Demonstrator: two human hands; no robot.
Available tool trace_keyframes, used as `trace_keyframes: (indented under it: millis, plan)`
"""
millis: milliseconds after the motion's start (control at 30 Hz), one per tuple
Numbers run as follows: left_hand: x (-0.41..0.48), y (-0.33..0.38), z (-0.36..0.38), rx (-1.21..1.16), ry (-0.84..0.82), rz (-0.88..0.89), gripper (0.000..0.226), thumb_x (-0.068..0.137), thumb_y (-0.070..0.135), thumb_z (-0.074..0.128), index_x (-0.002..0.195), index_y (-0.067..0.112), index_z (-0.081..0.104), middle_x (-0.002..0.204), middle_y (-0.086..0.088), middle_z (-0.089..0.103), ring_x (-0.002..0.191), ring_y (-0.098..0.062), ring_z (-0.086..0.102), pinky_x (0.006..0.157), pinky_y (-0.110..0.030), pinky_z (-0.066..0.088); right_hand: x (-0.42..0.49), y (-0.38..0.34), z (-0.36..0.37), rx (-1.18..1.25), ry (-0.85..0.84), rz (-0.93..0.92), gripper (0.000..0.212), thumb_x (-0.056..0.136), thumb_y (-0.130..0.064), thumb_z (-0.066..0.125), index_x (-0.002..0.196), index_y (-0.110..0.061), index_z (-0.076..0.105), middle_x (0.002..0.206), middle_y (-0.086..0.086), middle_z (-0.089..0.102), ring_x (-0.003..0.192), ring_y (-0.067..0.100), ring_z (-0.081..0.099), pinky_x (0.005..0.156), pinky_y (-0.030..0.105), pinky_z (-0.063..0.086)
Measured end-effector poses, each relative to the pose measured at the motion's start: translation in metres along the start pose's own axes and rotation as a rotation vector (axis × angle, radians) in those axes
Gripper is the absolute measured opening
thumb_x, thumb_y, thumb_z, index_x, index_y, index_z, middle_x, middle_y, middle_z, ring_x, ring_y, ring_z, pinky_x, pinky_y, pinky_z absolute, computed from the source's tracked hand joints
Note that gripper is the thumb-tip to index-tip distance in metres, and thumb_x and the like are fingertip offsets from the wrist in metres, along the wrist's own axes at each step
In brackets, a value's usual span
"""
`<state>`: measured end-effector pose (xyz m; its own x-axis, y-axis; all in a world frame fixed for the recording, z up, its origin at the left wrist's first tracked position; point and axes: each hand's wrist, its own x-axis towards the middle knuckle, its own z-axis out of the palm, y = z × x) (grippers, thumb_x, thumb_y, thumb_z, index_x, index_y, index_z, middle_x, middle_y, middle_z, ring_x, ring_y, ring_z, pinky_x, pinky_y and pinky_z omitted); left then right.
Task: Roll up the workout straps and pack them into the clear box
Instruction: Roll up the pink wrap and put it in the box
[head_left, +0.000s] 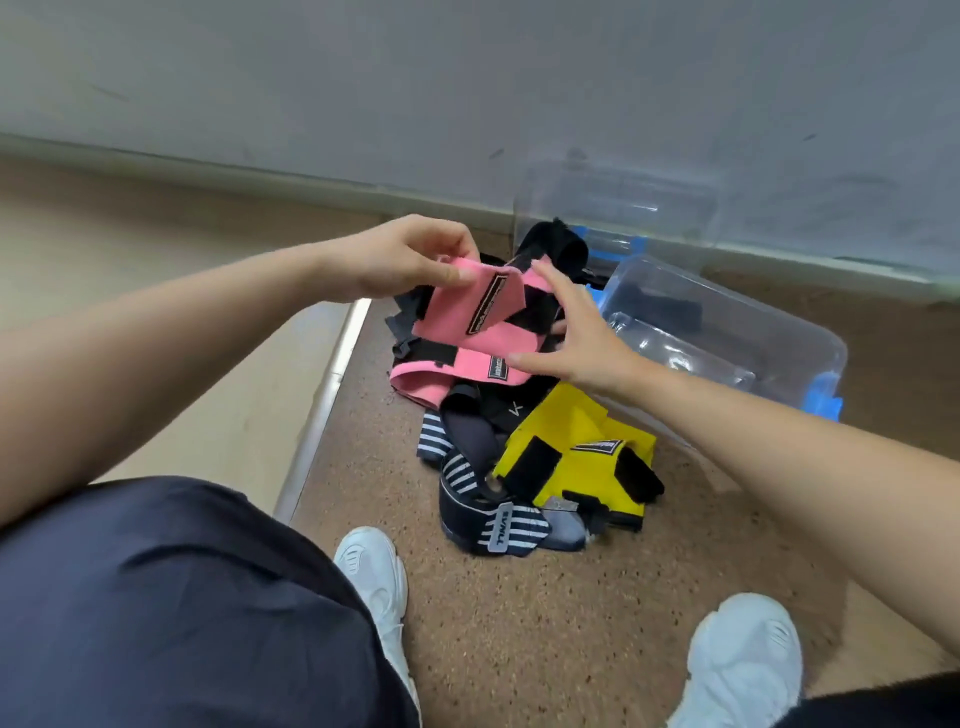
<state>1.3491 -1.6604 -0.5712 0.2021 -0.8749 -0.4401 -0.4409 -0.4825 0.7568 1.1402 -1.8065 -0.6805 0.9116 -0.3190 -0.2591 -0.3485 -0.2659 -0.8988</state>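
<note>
Left grip (400, 260) pinches the top end of the pink strap (467, 317), which hangs folded, long axis running down to the pile of straps (467, 488) on the floor (519, 597). Right grip (571, 332), fingers spread straight, touches it. The strap looks soft and light (best rolled from one end). Clear box (727, 332) lies at right.

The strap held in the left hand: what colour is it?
The strap is pink, black label; head view.

A left sneaker (374, 577) and a right sneaker (748, 660), both white, are resting on a speckled brown floor (545, 623), with dark trousers (171, 597) covering the left leg. A metal strip (324, 395) is dividing it from a beige floor (156, 234), and a grey wall (467, 78) is rising behind.
</note>
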Motion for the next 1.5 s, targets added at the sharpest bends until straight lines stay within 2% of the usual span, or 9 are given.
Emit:
trace_keyframes:
  millis: [167,333,533,767,867,1000,1167,1400,1500]
  plan:
    - [-0.006,0.014,0.012,-0.292,0.111,0.042,0.012,0.104,0.006,0.055,0.094,0.013,0.057,0.084,0.005,0.061,0.071,-0.003,0.058,0.065,-0.014,0.048,0.007,-0.025,-0.023,0.072,0.025,0.011,0.041,0.079,-0.026,0.086,0.112,-0.018,0.062,0.124,0.005,0.061,0.121,0.016,0.056,0.102,0.033,0.043]
    - [-0.005,0.043,0.006,-0.369,0.147,0.061,0.014,0.106,0.015,0.053,0.094,0.020,0.058,0.088,0.003,0.062,0.076,-0.008,0.058,0.066,-0.018,0.049,0.024,-0.049,-0.048,0.281,-0.187,0.046,0.081,0.083,-0.003,0.078,0.149,-0.028,0.039,0.127,0.011,0.066,0.104,0.017,0.067,0.088,0.039,0.057]
    - [-0.006,0.064,0.013,-0.351,0.247,0.022,0.014,0.107,0.015,0.052,0.095,0.019,0.058,0.085,0.003,0.060,0.070,-0.007,0.058,0.062,-0.019,0.049,0.034,-0.076,-0.083,0.212,-0.492,0.077,0.035,0.094,0.002,0.064,0.128,-0.006,0.060,0.096,0.004,0.072,0.082,0.011,0.071,0.063,0.022,0.055]
    - [0.005,0.096,0.011,-0.208,0.511,-0.061,0.018,0.106,0.017,0.055,0.089,0.019,0.059,0.082,0.004,0.058,0.069,-0.009,0.053,0.068,-0.024,0.045,0.046,-0.097,-0.138,-0.051,-0.275,0.012,0.008,0.089,-0.007,0.074,0.094,-0.013,0.070,0.083,0.001,0.068,0.071,0.014,0.064,0.062,0.023,0.051]
    - [0.012,0.107,0.022,-0.158,0.596,-0.074,0.019,0.104,0.019,0.058,0.085,0.019,0.059,0.079,0.005,0.057,0.068,-0.008,0.050,0.065,-0.021,0.042,0.030,-0.101,-0.168,-0.070,-0.179,-0.037,0.012,0.084,-0.012,0.081,0.094,-0.012,0.075,0.086,0.001,0.071,0.078,0.015,0.065,0.074,0.028,0.052]
    - [0.010,0.120,0.044,-0.150,0.494,-0.120,0.018,0.080,0.033,0.064,0.086,0.017,0.062,0.089,-0.002,0.062,0.077,-0.017,0.057,0.057,-0.018,0.050,0.000,-0.107,-0.187,0.033,-0.206,-0.057,0.019,0.088,-0.007,0.076,0.107,-0.002,0.074,0.092,0.009,0.074,0.078,0.016,0.070,0.065,0.025,0.056]
    - [0.008,0.135,0.067,-0.117,0.394,0.048,0.040,0.073,0.036,0.086,0.102,0.014,0.068,0.089,0.001,0.069,0.081,-0.011,0.064,0.075,-0.028,0.051,-0.023,-0.101,-0.176,0.093,-0.186,-0.093,0.026,0.083,-0.009,0.081,0.107,-0.005,0.074,0.110,0.019,0.073,0.095,0.020,0.068,0.097,0.038,0.056]
    - [0.020,0.134,0.059,-0.273,0.336,0.032,0.011,0.094,0.011,0.073,0.100,0.006,0.066,0.079,-0.003,0.070,0.064,-0.011,0.067,0.059,-0.022,0.053,-0.019,-0.091,-0.175,0.263,-0.211,-0.012,0.024,0.099,-0.020,0.061,0.116,-0.007,0.072,0.106,0.009,0.072,0.094,0.017,0.064,0.088,0.035,0.053]
    - [0.021,0.127,0.048,-0.410,0.303,0.018,0.012,0.092,0.012,0.073,0.094,0.010,0.062,0.076,-0.001,0.068,0.062,-0.011,0.065,0.058,-0.022,0.053,-0.012,-0.082,-0.186,0.405,-0.187,0.112,0.033,0.097,-0.019,0.049,0.117,-0.009,0.073,0.103,0.009,0.061,0.070,0.019,0.051,0.062,0.030,0.040]
